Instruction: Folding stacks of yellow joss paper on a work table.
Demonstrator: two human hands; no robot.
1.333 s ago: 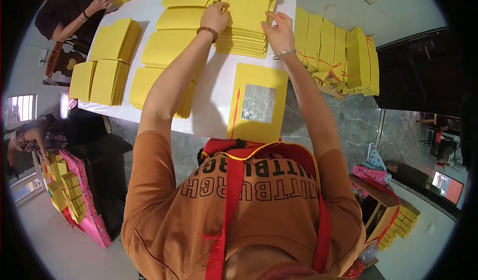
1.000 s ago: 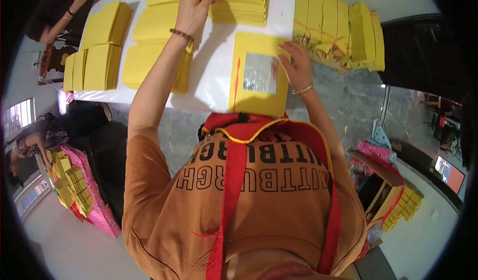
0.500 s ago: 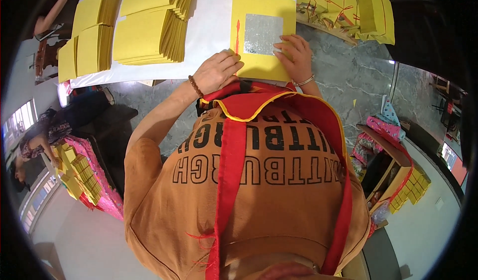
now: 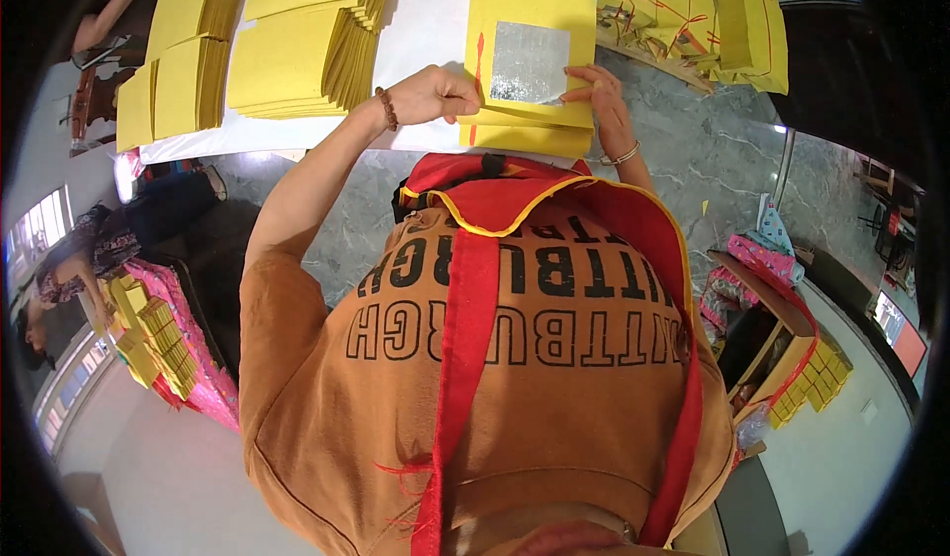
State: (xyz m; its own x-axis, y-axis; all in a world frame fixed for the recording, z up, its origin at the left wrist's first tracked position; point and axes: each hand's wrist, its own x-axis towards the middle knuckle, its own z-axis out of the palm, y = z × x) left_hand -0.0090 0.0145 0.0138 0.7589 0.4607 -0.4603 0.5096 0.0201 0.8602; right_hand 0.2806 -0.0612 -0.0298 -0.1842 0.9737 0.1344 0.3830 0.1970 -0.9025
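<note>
A yellow paper sheet (image 4: 529,4) bearing a silver foil square (image 4: 529,59) and a red mark at its left lies in front of me. My left hand (image 4: 440,94), a brown beaded bracelet at its wrist, pinches this sheet by its near left corner. The sheet's near edge is raised, and another yellow sheet (image 4: 524,140) shows below it. At the right edge, my right hand (image 4: 601,101) has fingers stretched and apart, tips touching the top sheet beside the foil. How the rest of its fingers meet the edge is hidden.
Piles of folded yellow paper (image 4: 282,66) cover the left of the white table (image 4: 421,27). Yellow bundles tied with red string (image 4: 673,2) stand past its right side. Another person (image 4: 84,264) is at the far left, beside more yellow packs (image 4: 163,343).
The sheet's near edge has risen, uncovering the sheet below. My left hand has moved slightly up and curled into a pinch. My right hand has turned more edge-on.
</note>
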